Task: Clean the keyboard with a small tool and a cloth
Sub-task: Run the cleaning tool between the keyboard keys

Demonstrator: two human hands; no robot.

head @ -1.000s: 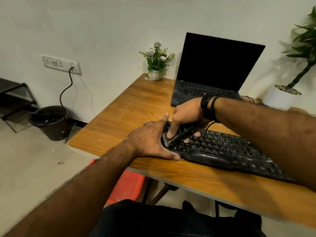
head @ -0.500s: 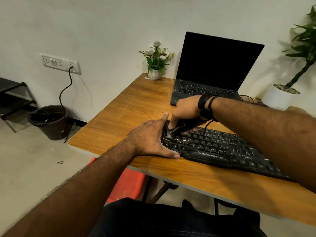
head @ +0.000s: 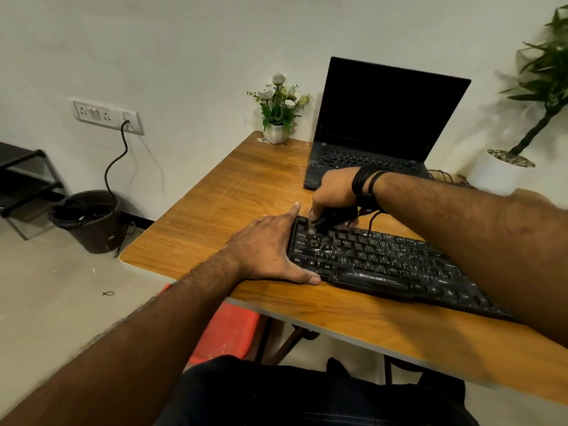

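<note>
— Head view: where does the keyboard [head: 384,259] sit?
— Flat on the wooden tabletop [head: 215,210], near its front edge and running off to the right under the right forearm. It is black, with pale letters on dark keys and a faint brand mark on the front lip; the surface looks dull and dusty, with a few shiny streaks among the left keys.
— And the left hand [head: 264,250]?
— It lies flat with straight fingers against the keyboard's left end, thumb along the front edge, forefinger reaching the back corner. It presses, gripping nothing.
— The right hand [head: 335,195]?
— It is over the top left corner of the keys, fingers curled down around a small dark tool [head: 325,221], whose tip touches the upper key rows. The tool is blurred, so its form is unclear. Black bands circle that wrist.
— What else is on the tabletop?
— An open laptop [head: 384,127] with a dark screen just behind the keyboard, and a small pot of white flowers [head: 278,109] at the back corner.
</note>
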